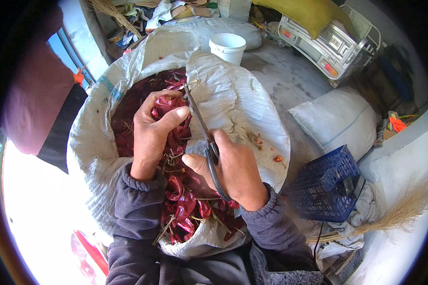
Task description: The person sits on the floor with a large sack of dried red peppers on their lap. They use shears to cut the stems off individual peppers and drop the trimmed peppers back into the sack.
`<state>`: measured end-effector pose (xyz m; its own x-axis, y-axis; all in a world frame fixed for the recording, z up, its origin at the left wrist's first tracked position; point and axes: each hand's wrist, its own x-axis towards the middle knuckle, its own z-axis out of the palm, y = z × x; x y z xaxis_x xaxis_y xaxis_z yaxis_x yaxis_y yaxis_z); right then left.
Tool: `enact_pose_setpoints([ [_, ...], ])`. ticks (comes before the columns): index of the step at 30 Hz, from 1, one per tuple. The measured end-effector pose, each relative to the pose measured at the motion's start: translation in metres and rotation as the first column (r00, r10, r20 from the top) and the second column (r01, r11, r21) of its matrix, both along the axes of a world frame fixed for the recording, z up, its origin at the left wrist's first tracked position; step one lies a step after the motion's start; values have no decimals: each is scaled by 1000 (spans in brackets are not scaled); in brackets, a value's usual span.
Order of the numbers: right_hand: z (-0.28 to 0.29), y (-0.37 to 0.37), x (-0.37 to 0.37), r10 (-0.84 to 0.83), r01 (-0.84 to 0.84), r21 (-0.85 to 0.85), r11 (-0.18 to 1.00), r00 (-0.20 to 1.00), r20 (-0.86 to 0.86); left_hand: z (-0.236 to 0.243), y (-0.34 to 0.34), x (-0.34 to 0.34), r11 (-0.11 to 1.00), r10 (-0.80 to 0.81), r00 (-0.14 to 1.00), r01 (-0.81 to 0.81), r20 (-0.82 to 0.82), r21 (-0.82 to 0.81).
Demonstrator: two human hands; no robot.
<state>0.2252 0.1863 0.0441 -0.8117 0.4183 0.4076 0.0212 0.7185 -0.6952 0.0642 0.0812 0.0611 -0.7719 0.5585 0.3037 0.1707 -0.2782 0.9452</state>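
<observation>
My left hand (152, 124) is closed around a dried red chili pepper (166, 103), with its stem end toward the right. In my right hand (235, 166) is a pair of dark scissors (202, 124); their blades point up and left, the tips beside the pepper's stem. Below both hands, a heap of dried red chili peppers (181, 199) with pale stems fills a large white woven sack (92, 147). A flap of woven sack cloth (233, 92) lies to the right of the peppers, with a few small scraps on it.
A white bucket (227, 48) stands beyond the sack. To the right are a blue plastic crate (325, 183), a full white sack (340, 118) and a straw broom (385, 221). A white cargo vehicle (328, 45) is at the far right. Another person (35, 102) is at the left edge.
</observation>
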Motion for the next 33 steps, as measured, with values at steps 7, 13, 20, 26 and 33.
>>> enact_pose_setpoints([
  [7, 2, -11, 6, 58, -59, -46, 997, 998, -23, -6, -4, 4, 999, -12, 992, 6, 125, 43],
  [13, -11, -7, 10, 113, -138, -255, 957, 987, -113, -18, 2, 1, 982, -160, 967, 137, 198, 127],
  [20, -32, -2, 11, 252, -248, -503, 828, 966, -61, -24, 1, 2, 998, -64, 970, 59, 233, 30],
  [26, -57, 5, 10, 297, -293, -672, 680, 948, -112, -39, 0, -6, 969, -214, 939, 170, 270, 177],
  [33, -46, -2, 11, 272, -269, -677, 685, 957, -105, -43, 1, -6, 964, -239, 931, 194, 274, 182],
])
